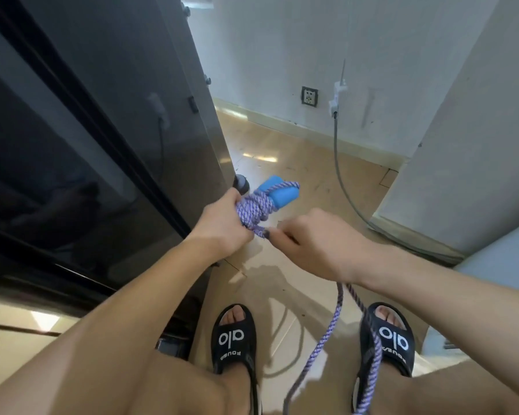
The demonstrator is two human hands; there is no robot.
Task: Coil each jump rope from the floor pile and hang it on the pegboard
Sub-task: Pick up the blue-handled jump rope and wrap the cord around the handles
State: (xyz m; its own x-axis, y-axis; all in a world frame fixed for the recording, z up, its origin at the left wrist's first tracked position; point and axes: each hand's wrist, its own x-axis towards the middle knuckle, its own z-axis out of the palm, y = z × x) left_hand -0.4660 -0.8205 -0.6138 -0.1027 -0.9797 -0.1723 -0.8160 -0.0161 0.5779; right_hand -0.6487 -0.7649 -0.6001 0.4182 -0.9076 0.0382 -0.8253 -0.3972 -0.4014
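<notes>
A purple-and-white braided jump rope (253, 209) with blue foam handles (277, 192) is bunched in turns at the centre of the view. My left hand (222, 224) grips the wound bundle just below the handles. My right hand (309, 241) pinches a strand of the same rope right beside the bundle. From under my right wrist a loose loop of the rope (369, 348) hangs down over my right foot. No pegboard or floor pile is in view.
A dark glossy cabinet (87, 145) fills the left side, close to my left arm. A grey cable (340, 172) runs from a wall plug across the wooden floor. A white wall corner (462, 145) stands at the right. My feet wear black slides (232, 339).
</notes>
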